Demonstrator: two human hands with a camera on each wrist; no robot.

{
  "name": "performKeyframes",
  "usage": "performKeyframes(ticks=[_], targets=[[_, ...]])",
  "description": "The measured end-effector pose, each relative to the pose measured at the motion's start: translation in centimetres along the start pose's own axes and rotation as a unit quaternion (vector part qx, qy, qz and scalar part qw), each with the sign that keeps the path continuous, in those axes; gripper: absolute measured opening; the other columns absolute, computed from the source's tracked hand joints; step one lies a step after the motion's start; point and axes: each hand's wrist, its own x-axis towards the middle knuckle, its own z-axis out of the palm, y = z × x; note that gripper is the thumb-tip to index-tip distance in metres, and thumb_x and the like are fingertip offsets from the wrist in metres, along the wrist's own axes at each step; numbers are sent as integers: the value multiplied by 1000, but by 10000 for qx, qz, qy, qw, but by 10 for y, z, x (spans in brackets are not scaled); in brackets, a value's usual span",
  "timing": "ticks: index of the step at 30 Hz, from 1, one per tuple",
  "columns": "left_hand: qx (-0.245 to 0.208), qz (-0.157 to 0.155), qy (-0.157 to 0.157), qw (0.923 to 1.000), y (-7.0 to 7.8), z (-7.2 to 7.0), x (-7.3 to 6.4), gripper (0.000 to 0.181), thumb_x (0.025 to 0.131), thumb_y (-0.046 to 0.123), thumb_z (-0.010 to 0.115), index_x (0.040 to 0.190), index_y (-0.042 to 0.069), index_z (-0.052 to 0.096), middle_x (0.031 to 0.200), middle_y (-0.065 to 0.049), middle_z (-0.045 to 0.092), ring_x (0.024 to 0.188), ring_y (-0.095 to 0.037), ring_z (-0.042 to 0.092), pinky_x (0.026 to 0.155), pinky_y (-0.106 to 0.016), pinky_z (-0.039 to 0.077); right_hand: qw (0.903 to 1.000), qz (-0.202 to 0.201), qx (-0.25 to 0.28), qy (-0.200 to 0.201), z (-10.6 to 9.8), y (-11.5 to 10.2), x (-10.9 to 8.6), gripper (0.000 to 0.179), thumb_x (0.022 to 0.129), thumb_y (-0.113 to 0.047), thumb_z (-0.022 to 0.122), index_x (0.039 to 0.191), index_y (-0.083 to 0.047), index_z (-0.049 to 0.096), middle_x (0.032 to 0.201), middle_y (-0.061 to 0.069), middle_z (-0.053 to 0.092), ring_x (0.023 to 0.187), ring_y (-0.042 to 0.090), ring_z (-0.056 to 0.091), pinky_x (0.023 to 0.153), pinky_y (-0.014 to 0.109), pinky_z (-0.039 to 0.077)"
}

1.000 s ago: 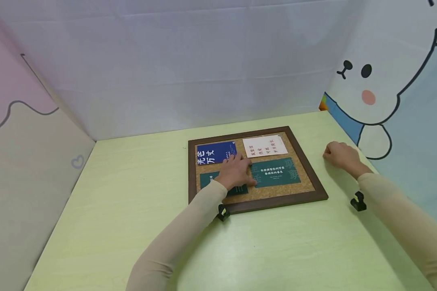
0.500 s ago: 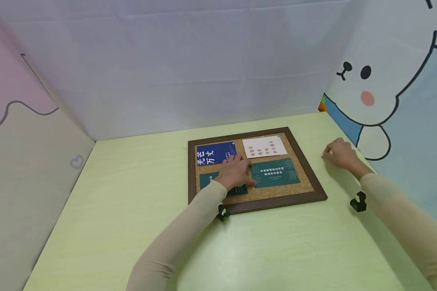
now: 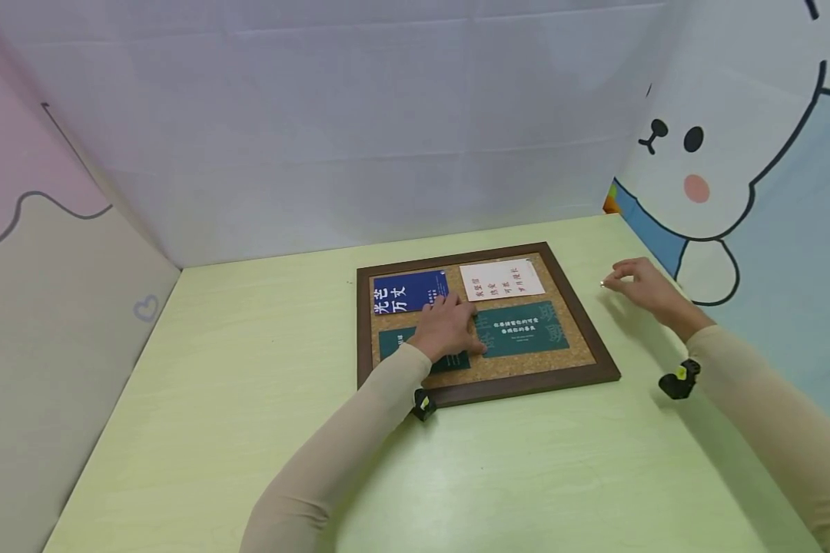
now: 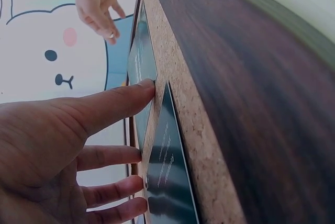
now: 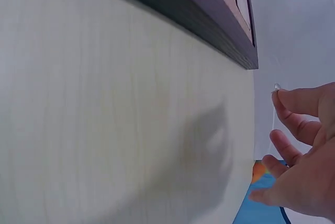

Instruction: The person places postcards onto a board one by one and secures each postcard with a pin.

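Note:
A wood-framed cork board (image 3: 519, 366) lies on the table with cards on it. My left hand (image 3: 444, 330) rests on it with fingers spread. In the left wrist view, its thumb (image 4: 125, 103) touches the edge of the right green card (image 3: 522, 329). The other fingertips lie by the left green card (image 4: 167, 166), which the hand partly covers in the head view. Right of the board, my right hand (image 3: 646, 292) is raised above the table. Its thumb and index finger pinch a small clear thumbtack (image 5: 277, 86); the other fingers are loosely bent.
A blue card (image 3: 411, 292) and a white card (image 3: 501, 278) lie on the board's far half, each with a small tack near a corner. The pale table (image 3: 214, 399) meets a white curtain (image 3: 318, 138) behind and a printed curtain (image 3: 788, 230) at the right.
My right hand has lifted and shifted slightly left and away from me, turning so that the thumbtack in its fingertips shows. My left hand has stayed on the board.

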Motion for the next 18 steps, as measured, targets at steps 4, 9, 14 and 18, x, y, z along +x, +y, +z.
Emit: performKeyframes(ticks=[4,9,14,18], targets=[[2,-5,10,10000,0,0,-1,69,77,57,76,135,24,57,125,-3,51,113,-23,47,99,-44,39,9973,332,611,-218,2,-5,-2,49,104,-21,47,124,23,49,154,36,16,144,53,4,109,70,14],[21,2,19,10000,-1,1,-1,70,77,57,75,135,24,56,125,-3,51,112,-22,47,99,-44,39,9908,705,1120,-287,8,-7,-1,55,104,-25,46,132,22,43,159,30,10,147,48,-5,112,69,7],[40,13,38,10000,-2,2,0,70,77,59,75,135,24,56,123,-2,50,110,-21,46,96,-42,39,9868,873,1330,-303,10,-6,1,55,103,-25,47,133,21,42,160,27,8,148,46,-8,112,69,4],[41,18,31,10000,-2,3,1,70,77,59,75,135,25,56,123,-1,50,108,-21,46,95,-42,39,9852,795,1482,-328,11,-6,1,51,103,-23,48,131,20,44,160,27,9,148,46,-7,112,69,4]])
